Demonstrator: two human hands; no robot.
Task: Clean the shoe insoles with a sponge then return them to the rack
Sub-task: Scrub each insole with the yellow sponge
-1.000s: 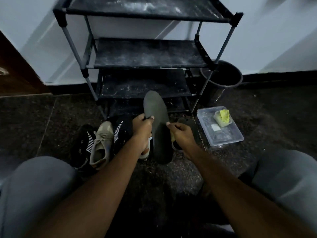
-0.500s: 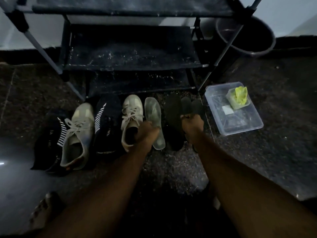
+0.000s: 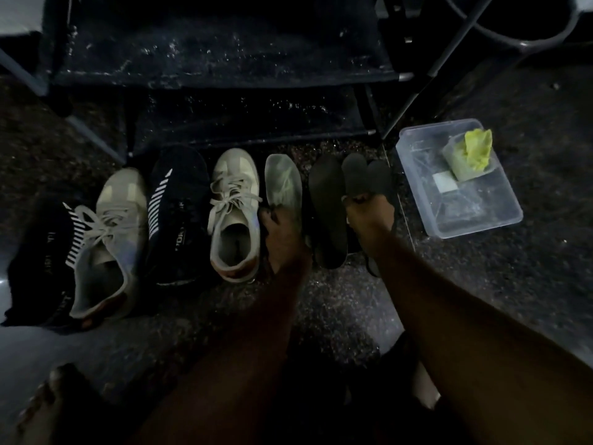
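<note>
Dusty rack [image 3: 224,59] up top, shoes [image 3: 234,213] rowed on the floor [image 3: 529,284] before it, clear tub [image 3: 475,227] off right. Between them, flat on the floor, pale insole [image 3: 284,184] and dark insoles [image 3: 327,203]. Fingers of the right hand [image 3: 369,216] pinching the dark insoles; left hand [image 3: 284,236] on the pale insole, fingers too dim to tell. Yellow sponge [image 3: 478,149] in the tub.

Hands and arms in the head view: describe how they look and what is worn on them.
Both are bare. The left hand and right hand wear no gloves, and no ring shows in the dim light. The left arm and right arm are uncovered along all that shows, with no sleeve, watch or band in view. No markings can be made out.
</note>
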